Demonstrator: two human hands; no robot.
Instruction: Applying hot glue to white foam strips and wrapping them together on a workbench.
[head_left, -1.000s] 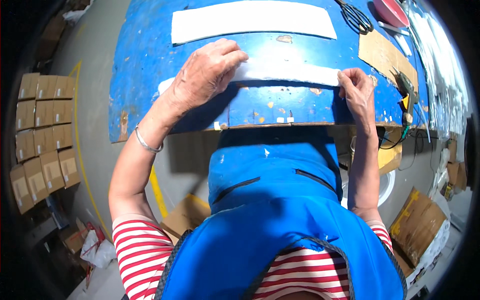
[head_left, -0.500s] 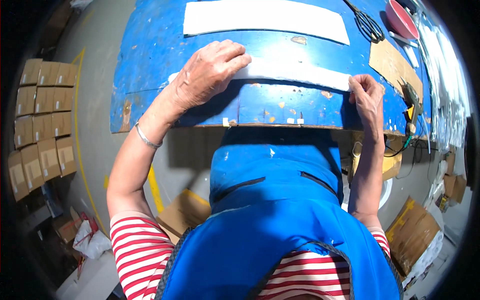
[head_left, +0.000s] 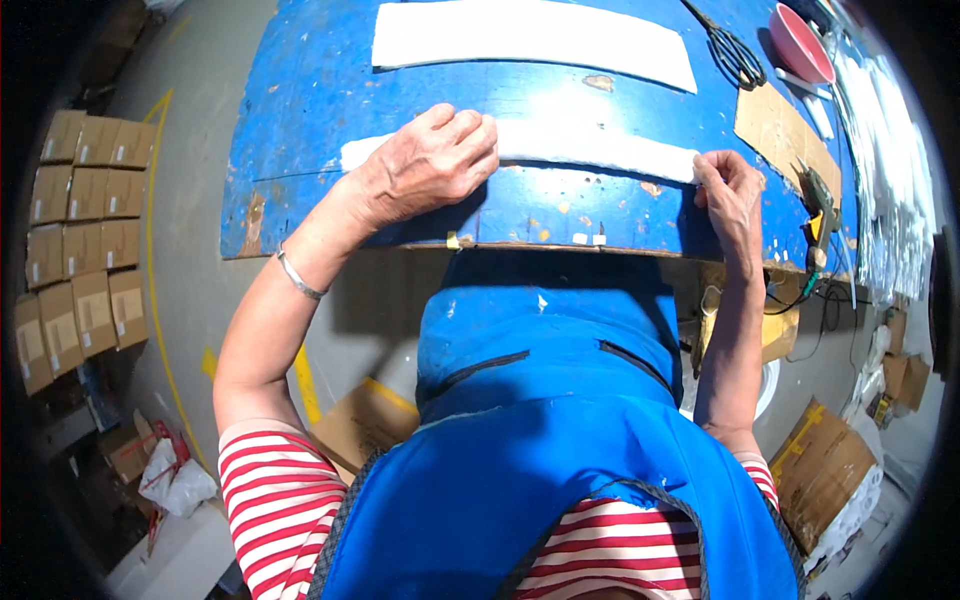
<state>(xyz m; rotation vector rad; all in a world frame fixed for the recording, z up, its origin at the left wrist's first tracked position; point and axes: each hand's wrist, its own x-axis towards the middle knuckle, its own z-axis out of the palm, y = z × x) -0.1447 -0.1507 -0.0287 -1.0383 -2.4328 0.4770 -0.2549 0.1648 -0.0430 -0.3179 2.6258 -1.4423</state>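
Observation:
A narrow strip of white padded material [head_left: 590, 146] lies across the blue tabletop in front of me, its long edges running left to right. My left hand [head_left: 432, 158] is closed over its left part, knuckles up, and the fingertips are hidden behind the hand. To the left of it the strip's end sticks out. At the other end, my right hand [head_left: 732, 190] pinches the corner between thumb and fingers. Beyond the strip a wider, flat white piece [head_left: 530, 40] of similar material lies on the table, touched by neither hand.
On the table's right are black-handled scissors [head_left: 737, 58], a pink bowl [head_left: 802, 45], a cardboard piece [head_left: 785, 130] and a glue gun [head_left: 820, 205] with its cable. White sheeting [head_left: 885, 170] hangs at far right. Stacked cartons [head_left: 88, 220] stand on the floor to the left.
My left hand has come slightly nearer to me and its fingers have curled in, uncovering the strip's left end. My right hand keeps its pinch at the right end.

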